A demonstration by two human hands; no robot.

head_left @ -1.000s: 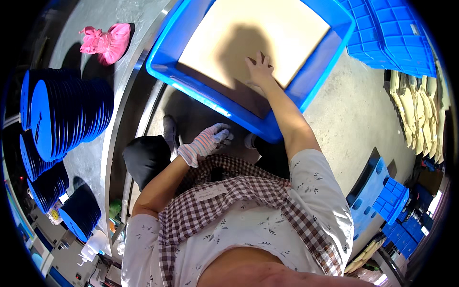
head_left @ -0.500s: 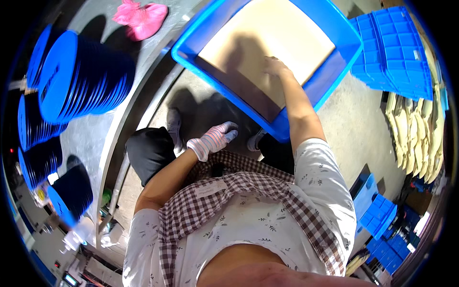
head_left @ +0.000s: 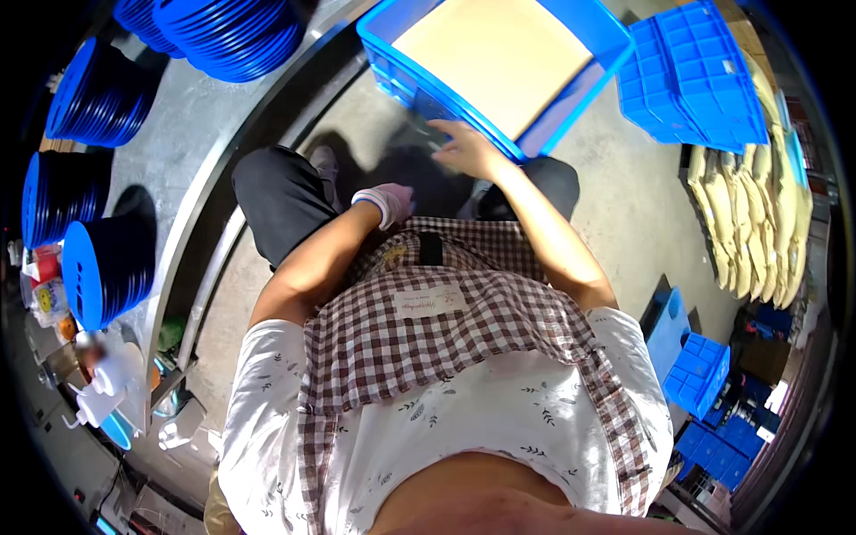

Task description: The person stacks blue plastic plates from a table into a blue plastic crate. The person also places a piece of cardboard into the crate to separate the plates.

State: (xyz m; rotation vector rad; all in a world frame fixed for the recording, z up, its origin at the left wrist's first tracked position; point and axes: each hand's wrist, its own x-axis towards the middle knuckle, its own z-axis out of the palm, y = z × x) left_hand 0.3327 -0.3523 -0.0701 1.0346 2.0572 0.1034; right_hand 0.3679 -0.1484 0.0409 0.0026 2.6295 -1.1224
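The blue crate (head_left: pixel 499 67), lined with a tan sheet, is located on the floor directly ahead, and its near rim is touched by the bare right hand (head_left: pixel 465 147); whether that grip is clenched on the rim cannot be told. The rim is best taken squarely before any pull. The gloved left hand (head_left: pixel 385 202) is held loosely curled near the apron (head_left: pixel 446 330), grasping nothing, with the elbow bent.

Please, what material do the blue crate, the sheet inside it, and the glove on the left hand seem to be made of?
The blue crate looks like moulded plastic: even colour, slight sheen, ribbed walls. The tan sheet inside looks like matte cardboard or thin board; flat and dull, but I cannot tell which. The glove on the left hand looks like knitted fabric, pale with a ribbed cuff.
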